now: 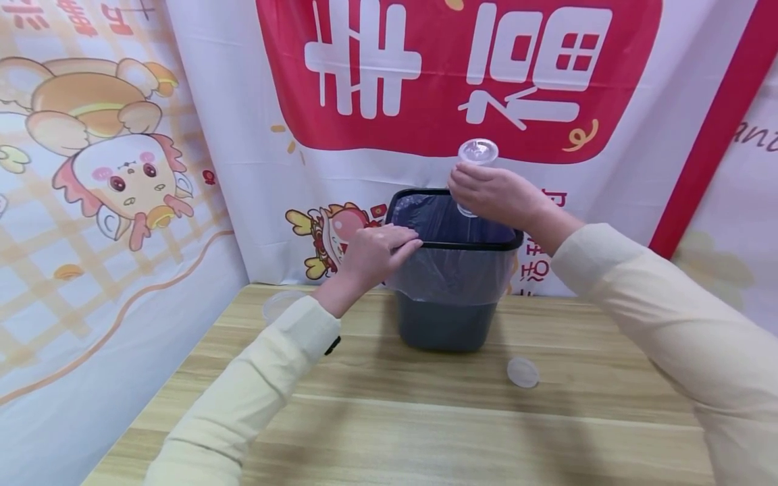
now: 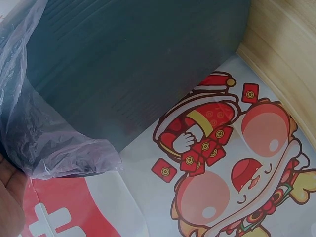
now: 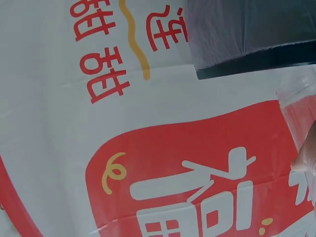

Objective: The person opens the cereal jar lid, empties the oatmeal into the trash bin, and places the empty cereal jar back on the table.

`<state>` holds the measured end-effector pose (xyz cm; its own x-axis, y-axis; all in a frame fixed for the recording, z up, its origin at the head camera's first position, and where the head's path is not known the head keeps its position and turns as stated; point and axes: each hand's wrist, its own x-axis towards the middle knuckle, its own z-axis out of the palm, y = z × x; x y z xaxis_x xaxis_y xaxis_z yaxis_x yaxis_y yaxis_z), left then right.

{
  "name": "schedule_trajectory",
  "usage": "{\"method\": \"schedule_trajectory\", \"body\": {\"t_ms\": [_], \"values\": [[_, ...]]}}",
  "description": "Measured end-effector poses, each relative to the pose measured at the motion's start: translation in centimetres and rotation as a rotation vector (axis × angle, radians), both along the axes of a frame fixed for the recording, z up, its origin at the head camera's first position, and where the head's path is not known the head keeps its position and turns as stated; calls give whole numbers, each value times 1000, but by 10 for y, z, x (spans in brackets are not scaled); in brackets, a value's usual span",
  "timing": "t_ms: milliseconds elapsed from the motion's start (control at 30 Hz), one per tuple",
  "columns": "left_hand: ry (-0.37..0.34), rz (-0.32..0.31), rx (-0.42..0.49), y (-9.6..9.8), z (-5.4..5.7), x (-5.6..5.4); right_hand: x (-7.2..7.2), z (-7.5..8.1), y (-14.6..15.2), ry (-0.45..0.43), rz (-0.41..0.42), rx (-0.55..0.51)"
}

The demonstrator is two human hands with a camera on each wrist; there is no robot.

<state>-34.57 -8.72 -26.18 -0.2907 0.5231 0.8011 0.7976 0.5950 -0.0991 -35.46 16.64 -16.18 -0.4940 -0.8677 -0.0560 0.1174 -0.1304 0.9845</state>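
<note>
A dark grey trash can [image 1: 446, 327] lined with a clear plastic bag [image 1: 456, 277] stands at the back of the table. My left hand [image 1: 379, 253] holds its black rim at the front left corner; at the edge of the left wrist view, the fingers [image 2: 11, 190] show beside the bag. Above the can's mouth, my right hand [image 1: 501, 192] grips a clear plastic cup [image 1: 478, 152] roughly upright, its lower end over the opening. The right wrist view catches only part of the cup [image 3: 296, 106], close to the can's rim [image 3: 256, 61].
A translucent round lid [image 1: 523, 372] lies on the wooden table [image 1: 437, 432], right of the can. Partly behind the left forearm are a clear round plastic piece [image 1: 281, 305] and a small black object [image 1: 332, 345]. A printed cloth [image 1: 225, 135] hangs behind the table.
</note>
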Motion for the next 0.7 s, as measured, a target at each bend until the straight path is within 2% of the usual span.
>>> {"method": "schedule_trajectory", "body": {"t_ms": [200,367,567,700], "values": [[1,-4,8,0,0,-1,-2,-4,0,-68,31,70],[7,-8,8,0,0,-1,-2,-2,1,-19,35,-20],[-5,1,5,-1,0,0,-3,-6,0,-96,38,39],[-5,-3,1,-1,1,0,-3,-5,1,-71,46,-41]]}}
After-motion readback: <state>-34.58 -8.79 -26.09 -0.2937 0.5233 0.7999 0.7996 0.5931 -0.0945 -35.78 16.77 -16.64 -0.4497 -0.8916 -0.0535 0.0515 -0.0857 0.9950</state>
